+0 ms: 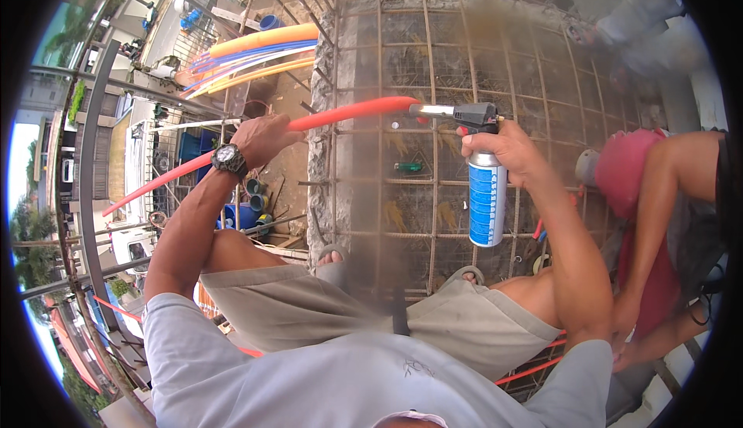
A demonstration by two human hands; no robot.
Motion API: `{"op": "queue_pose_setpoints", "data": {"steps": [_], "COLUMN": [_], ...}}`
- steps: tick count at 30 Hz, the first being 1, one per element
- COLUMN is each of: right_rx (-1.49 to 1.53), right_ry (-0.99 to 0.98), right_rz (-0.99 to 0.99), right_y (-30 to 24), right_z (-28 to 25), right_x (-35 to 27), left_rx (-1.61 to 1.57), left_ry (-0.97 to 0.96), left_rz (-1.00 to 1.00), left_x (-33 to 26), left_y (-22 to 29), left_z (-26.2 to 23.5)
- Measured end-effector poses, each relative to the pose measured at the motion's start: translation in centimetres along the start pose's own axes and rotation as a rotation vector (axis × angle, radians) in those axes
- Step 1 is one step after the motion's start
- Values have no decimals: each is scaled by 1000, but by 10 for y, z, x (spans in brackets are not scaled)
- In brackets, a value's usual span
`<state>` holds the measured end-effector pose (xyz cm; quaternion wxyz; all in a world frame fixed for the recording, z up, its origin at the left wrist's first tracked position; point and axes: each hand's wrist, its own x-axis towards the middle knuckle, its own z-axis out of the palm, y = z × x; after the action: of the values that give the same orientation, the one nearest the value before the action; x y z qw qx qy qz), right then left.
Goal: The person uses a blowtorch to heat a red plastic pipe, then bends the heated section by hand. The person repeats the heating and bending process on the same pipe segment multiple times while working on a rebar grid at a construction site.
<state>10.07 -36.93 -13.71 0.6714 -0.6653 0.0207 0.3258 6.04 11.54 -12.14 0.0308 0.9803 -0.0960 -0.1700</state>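
Note:
My left hand [263, 140], a watch on its wrist, is closed around an orange-red plastic conduit pipe [352, 110]. The pipe slants across in front of me, its far end curving slightly to the right. My right hand [512, 152] grips a gas blowtorch [474, 115] near the top of its blue and white canister [487, 203]. The torch's metal nozzle [432, 110] points left at the pipe's end, touching it or very near; I cannot tell which. No flame can be made out.
A rebar grid [429, 234] spreads beneath my feet, with a small green object [408, 166] among the bars. At right a co-worker in a red cap [625, 172] bends close to my right arm. Coloured pipes [263, 42] lie beyond the rough concrete edge [318, 149] at left.

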Motion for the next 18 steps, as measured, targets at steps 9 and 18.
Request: {"op": "queue_pose_setpoints", "data": {"steps": [9, 18], "right_rx": [-41, -221], "right_ry": [82, 87], "right_rz": [-71, -84], "right_y": [-9, -4], "right_z": [-14, -24], "right_x": [-2, -3], "left_rx": [-126, -86], "left_ry": [56, 99], "left_rz": [65, 245], "left_x": [-5, 6], "left_y": [-3, 13], "left_z": [3, 20]}}
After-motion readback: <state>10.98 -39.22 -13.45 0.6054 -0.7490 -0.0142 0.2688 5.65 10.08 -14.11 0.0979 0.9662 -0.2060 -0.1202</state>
